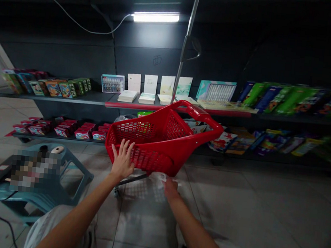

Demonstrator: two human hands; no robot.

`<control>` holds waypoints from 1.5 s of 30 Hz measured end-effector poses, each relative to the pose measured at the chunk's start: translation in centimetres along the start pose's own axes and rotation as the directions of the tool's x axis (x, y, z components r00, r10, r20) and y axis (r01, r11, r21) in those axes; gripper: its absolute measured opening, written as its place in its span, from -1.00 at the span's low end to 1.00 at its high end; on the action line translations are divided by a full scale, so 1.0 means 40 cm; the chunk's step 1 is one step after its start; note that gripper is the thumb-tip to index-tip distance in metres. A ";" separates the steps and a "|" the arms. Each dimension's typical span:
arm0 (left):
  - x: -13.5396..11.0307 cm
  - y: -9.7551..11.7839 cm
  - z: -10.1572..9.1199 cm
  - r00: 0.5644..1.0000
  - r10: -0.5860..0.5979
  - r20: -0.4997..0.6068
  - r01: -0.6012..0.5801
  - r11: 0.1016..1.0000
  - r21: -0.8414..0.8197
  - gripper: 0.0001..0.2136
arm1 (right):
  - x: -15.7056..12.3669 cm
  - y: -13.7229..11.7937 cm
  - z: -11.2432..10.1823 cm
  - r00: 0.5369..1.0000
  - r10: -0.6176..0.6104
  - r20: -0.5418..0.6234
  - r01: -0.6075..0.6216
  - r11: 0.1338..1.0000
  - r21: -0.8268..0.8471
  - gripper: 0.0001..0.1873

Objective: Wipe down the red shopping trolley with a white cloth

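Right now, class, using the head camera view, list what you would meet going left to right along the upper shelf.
Small illustrated boxes → boxed art set → white and cream cards → boxed set of white sticks → green and blue packs

Colour record: red basket (157,156), lattice-patterned.
Rows of small openings are noted in its walls; teal is recorded on the stool (80,176), grey on the floor tiles (233,214).

Dark store shelving (53,95) under a lit tube light (155,17), pale floor tiles (262,217)
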State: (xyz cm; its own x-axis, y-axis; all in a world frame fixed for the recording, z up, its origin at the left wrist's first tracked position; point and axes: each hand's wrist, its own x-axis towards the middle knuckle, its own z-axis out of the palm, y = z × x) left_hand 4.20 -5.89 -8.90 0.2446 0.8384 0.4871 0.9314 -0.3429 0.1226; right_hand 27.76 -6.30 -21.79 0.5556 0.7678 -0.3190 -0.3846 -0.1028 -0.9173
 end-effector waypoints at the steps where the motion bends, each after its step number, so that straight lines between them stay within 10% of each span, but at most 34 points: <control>1: 0.001 -0.003 0.000 1.000 -0.003 0.000 0.003 1.000 -0.005 -0.18 | -0.004 0.002 0.020 0.999 0.054 0.007 -0.054 0.998 0.036 -0.81; 10: 0.019 -0.023 0.000 1.000 -0.029 -0.008 0.029 1.000 -0.010 -0.25 | -0.044 -0.122 0.140 0.965 0.153 0.213 -0.209 0.939 0.273 -0.77; 19: 0.050 -0.053 -0.009 0.997 -0.068 -0.027 0.065 0.994 -0.090 -0.39 | -0.018 -0.367 0.012 0.982 -0.186 0.008 0.170 0.912 0.374 -0.59; 25: 0.066 -0.059 -0.030 0.994 -0.091 -0.060 0.086 0.992 -0.094 -0.47 | -0.008 -0.490 -0.064 0.664 -0.719 -0.205 0.744 0.663 0.083 -0.37; 34: 0.068 -0.108 -0.011 0.976 -0.156 -0.151 0.131 0.977 -0.167 -0.60 | -0.086 -0.510 -0.088 0.189 -0.963 0.194 0.891 0.085 -0.445 -0.37; 45: 0.077 -0.166 -0.002 0.924 -0.296 -0.243 0.226 0.934 -0.277 -0.77 | -0.107 -0.577 -0.060 0.099 -0.829 0.550 0.850 -0.217 -0.481 -0.54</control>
State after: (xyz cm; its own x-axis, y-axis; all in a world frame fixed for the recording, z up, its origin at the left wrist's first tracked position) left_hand -1.27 -1.07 -8.14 -0.1149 0.7729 0.6241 0.8501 -0.2485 0.4642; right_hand 36.02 -8.74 0.18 -0.0312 0.5093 0.8600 0.9098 0.3707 -0.1865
